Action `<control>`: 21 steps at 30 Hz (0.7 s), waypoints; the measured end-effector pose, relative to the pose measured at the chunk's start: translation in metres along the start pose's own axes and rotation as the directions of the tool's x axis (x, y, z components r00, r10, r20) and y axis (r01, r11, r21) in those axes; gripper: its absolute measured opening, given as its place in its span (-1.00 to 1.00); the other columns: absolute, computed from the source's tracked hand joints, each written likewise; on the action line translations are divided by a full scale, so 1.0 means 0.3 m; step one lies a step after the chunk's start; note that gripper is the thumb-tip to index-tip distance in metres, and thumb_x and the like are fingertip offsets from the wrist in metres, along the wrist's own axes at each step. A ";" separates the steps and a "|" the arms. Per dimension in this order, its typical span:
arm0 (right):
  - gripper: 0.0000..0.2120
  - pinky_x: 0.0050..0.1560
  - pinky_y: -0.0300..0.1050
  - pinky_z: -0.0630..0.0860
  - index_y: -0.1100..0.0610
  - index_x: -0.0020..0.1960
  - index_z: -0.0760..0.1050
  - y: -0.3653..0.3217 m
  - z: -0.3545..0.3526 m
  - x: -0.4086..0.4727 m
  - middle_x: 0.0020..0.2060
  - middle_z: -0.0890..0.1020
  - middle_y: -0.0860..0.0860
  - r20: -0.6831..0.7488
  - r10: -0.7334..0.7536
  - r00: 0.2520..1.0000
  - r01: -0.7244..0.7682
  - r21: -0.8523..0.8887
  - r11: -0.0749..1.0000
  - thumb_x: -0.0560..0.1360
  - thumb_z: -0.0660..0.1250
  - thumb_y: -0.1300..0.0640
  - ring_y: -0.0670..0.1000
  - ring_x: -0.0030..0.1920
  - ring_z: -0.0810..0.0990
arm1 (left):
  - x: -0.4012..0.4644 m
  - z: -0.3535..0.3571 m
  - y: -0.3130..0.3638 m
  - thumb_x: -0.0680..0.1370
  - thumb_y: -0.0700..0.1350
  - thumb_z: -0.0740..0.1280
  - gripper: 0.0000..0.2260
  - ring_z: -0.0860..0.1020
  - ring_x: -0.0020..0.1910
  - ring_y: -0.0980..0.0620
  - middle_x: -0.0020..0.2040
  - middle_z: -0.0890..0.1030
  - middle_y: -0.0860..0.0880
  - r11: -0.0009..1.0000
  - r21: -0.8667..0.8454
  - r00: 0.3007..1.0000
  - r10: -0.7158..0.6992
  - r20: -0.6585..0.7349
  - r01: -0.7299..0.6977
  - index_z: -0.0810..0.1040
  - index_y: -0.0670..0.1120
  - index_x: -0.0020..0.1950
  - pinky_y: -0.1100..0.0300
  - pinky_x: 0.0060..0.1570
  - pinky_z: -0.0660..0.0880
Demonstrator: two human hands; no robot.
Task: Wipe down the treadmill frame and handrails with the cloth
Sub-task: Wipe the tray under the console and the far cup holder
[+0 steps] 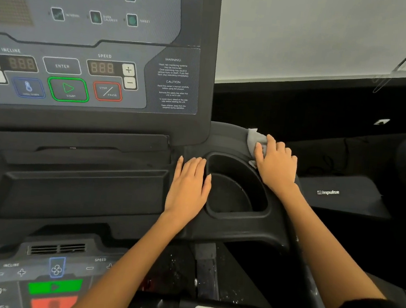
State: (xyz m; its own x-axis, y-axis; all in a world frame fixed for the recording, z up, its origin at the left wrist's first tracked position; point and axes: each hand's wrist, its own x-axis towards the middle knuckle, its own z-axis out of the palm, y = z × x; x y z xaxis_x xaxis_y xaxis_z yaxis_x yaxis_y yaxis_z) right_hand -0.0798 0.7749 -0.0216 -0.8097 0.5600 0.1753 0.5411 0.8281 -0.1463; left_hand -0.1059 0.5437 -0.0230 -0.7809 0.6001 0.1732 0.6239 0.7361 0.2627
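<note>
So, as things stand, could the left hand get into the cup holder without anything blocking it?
Probably yes. The left hand lies flat on the console right beside the cup holder, whose opening shows nothing inside. The right hand presses the grey cloth on the far rim, clear of that path.

cup holder (235,190) right of console (79,76), cloth (255,138) behind it
</note>
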 end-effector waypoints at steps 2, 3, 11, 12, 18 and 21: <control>-0.55 -0.02 0.11 0.42 0.26 0.28 0.40 0.024 -0.013 -0.014 0.08 0.56 0.27 0.013 0.075 0.997 -0.075 -0.010 0.997 0.64 0.06 -0.08 0.29 0.05 0.54 | -0.010 0.000 0.002 0.65 0.03 -0.04 -0.53 0.36 0.41 -0.05 0.38 0.45 -0.15 0.999 0.038 1.000 0.000 0.007 0.000 0.34 -0.21 0.43 -0.10 0.47 0.16; -0.56 -0.05 0.10 0.42 0.29 0.20 0.42 0.036 -0.019 -0.014 0.05 0.57 0.28 0.022 0.112 0.993 -0.112 0.002 0.994 0.64 0.06 -0.07 0.31 0.02 0.55 | -0.017 0.000 0.003 0.65 0.03 -0.06 -0.51 0.37 0.41 -0.06 0.38 0.45 -0.15 0.998 0.058 1.000 0.001 0.007 -0.002 0.35 -0.22 0.43 -0.11 0.45 0.19; -0.48 -0.03 0.03 0.33 0.31 0.19 0.50 0.020 -0.042 0.096 0.11 0.58 0.27 0.231 0.358 0.905 -0.403 0.186 0.896 0.65 -0.06 -0.04 0.29 0.11 0.53 | -0.033 -0.004 0.011 0.63 0.03 -0.09 -0.50 0.36 0.41 -0.06 0.39 0.44 -0.13 0.991 0.130 0.998 -0.009 0.058 0.001 0.33 -0.20 0.44 -0.13 0.42 0.25; -0.48 -0.01 0.04 0.36 0.31 0.18 0.51 0.009 -0.034 0.114 0.10 0.59 0.26 0.229 0.363 0.903 -0.407 0.189 0.894 0.65 -0.06 -0.05 0.28 0.10 0.54 | -0.034 -0.005 0.011 0.63 0.03 -0.10 -0.50 0.36 0.42 -0.06 0.40 0.43 -0.13 0.991 0.133 0.998 -0.013 0.068 0.004 0.33 -0.20 0.44 -0.13 0.42 0.24; -0.54 0.10 0.15 0.42 0.20 0.27 0.44 -0.084 0.003 0.127 0.10 0.58 0.23 0.109 0.131 0.985 -0.145 0.134 0.980 0.65 -0.04 -0.08 0.27 0.07 0.55 | -0.037 -0.010 0.018 0.64 0.02 -0.09 -0.51 0.37 0.41 -0.06 0.39 0.44 -0.13 0.990 0.143 0.996 -0.016 0.091 0.003 0.33 -0.20 0.44 -0.13 0.41 0.26; -0.56 0.19 0.16 0.38 0.11 0.43 0.35 -0.074 0.005 0.083 0.25 0.53 0.21 0.061 -0.053 0.997 0.046 0.109 0.993 0.66 0.01 -0.07 0.25 0.20 0.50 | -0.044 -0.011 0.016 0.63 0.00 -0.10 -0.51 0.38 0.40 -0.06 0.38 0.45 -0.13 0.989 0.147 0.996 -0.009 0.093 -0.005 0.34 -0.20 0.43 -0.13 0.40 0.27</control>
State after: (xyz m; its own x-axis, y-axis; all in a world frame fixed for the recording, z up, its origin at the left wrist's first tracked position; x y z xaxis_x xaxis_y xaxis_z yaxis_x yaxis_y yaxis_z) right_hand -0.1125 0.7704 -0.0155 -0.8496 0.5129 0.1228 0.4754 0.8456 -0.2429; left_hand -0.0927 0.5384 -0.0209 -0.7802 0.6202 0.0813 0.6254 0.7710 0.1198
